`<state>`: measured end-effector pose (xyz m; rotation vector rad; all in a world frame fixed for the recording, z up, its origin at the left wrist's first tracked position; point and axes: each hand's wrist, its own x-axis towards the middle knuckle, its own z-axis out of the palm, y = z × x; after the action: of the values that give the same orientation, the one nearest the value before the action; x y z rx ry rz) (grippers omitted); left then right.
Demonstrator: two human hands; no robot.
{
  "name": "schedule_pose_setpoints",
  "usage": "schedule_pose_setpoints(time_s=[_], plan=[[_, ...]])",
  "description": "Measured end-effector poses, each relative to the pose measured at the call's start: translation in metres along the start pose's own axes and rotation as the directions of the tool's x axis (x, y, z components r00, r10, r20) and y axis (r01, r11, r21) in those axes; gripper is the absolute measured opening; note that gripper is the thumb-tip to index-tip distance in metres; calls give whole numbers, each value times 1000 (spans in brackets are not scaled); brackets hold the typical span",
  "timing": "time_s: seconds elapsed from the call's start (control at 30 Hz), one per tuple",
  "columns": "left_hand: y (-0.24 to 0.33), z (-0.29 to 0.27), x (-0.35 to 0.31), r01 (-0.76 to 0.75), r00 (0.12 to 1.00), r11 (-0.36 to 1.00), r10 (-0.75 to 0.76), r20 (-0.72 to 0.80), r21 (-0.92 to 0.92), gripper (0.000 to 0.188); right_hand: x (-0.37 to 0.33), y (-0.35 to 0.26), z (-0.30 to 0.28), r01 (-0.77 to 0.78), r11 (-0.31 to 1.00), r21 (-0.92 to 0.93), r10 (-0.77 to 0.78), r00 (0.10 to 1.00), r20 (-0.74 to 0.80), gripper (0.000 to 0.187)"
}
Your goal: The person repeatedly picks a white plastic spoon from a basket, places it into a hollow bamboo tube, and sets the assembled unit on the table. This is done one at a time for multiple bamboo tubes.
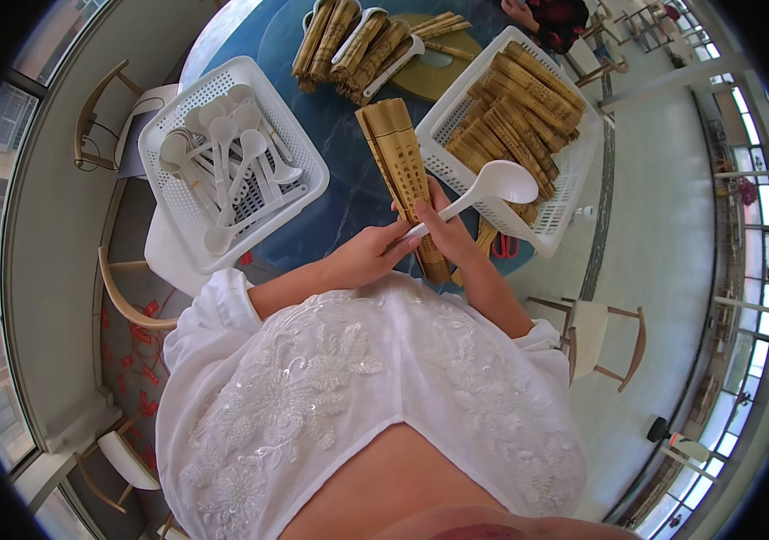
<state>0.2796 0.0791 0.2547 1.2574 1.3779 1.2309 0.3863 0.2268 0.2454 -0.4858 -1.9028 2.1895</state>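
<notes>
In my right hand [446, 236] is a bundle of brown bamboo chopsticks [391, 144] with dark printed markings, held upright and slightly tilted. A white ladle-like serving spoon [502, 184] lies slantwise across the front of the bundle, its bowl out to the right above my right wrist. My left hand [368, 256] is closed at the handle end of the spoon, its fingertips meeting the right hand. To the left stands a white basket [308, 191] of similar white spoons [222, 130]. Another white basket [434, 135], to the right, holds many brown chopsticks [515, 117].
On the round blue marbled table [335, 211], several chopstick bundles [348, 45] with white spoons lie at the far side. Red-handled scissors [504, 247] sit below the right basket. Wooden chairs [596, 337] stand around. Another person's hand [521, 13] shows at the far right.
</notes>
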Motion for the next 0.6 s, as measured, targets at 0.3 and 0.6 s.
schedule_pose_setpoints(time_s=[0.3,0.6], plan=[[10,-38,-2,221,947,953,-160,-278,205,43,-8,7,13,23,995,100,-22,1000,-7,45],[-18,-23,15,-21,958,946,-73,-277,-324,46,-8,-1,35,142,979,-147,-147,989,-24,47]])
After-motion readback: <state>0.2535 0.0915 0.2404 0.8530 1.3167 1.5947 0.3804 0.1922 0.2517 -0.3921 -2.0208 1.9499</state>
